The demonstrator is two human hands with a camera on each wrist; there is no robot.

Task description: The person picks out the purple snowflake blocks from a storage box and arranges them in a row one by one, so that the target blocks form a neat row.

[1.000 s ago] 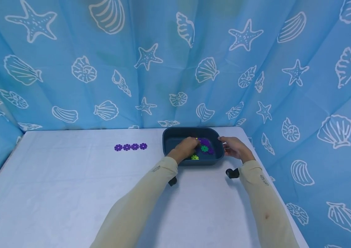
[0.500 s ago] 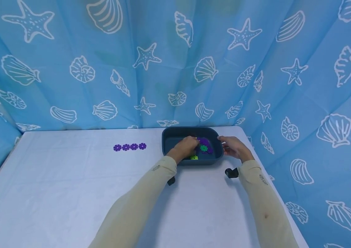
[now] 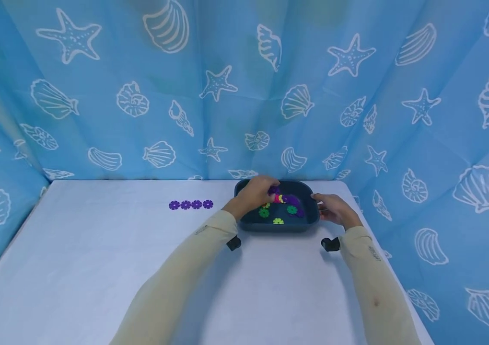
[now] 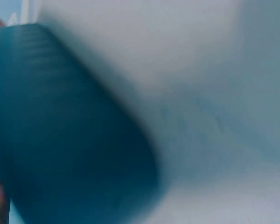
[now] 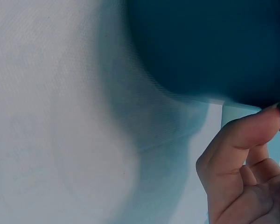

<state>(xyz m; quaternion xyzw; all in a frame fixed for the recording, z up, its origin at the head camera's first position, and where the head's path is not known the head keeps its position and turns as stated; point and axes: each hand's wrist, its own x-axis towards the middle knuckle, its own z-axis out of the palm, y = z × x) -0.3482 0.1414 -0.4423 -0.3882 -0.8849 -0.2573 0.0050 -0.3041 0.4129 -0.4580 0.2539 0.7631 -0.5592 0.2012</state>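
Note:
My left hand (image 3: 255,191) is over the left part of a dark blue-grey bin (image 3: 276,228), pinching a purple flower-shaped disc (image 3: 273,190) at its fingertips. The fingers partly cover the disc. Inside the bin lie purple, green, yellow and pink discs, among them a green disc (image 3: 292,210) and a yellow-green disc (image 3: 278,221). At the bin's right end, my right hand (image 3: 335,209) grips the rim. The right wrist view shows the thumb (image 5: 259,128) against the bin's edge. In the left wrist view, only the bin's blurred outer wall (image 4: 70,126) shows clearly.
Several purple discs (image 3: 191,204) lie in a straight row on the white-covered table (image 3: 98,249), left of the bin. A blue curtain (image 3: 236,110) with shell prints hangs behind the table and along its right side. Black wrist cameras (image 3: 330,244) sit beneath both wrists.
My left hand has risen from inside the bin with a purple disc, uncovering more green and yellow pieces. The right hand keeps its grip on the rim. The head view has shifted slightly.

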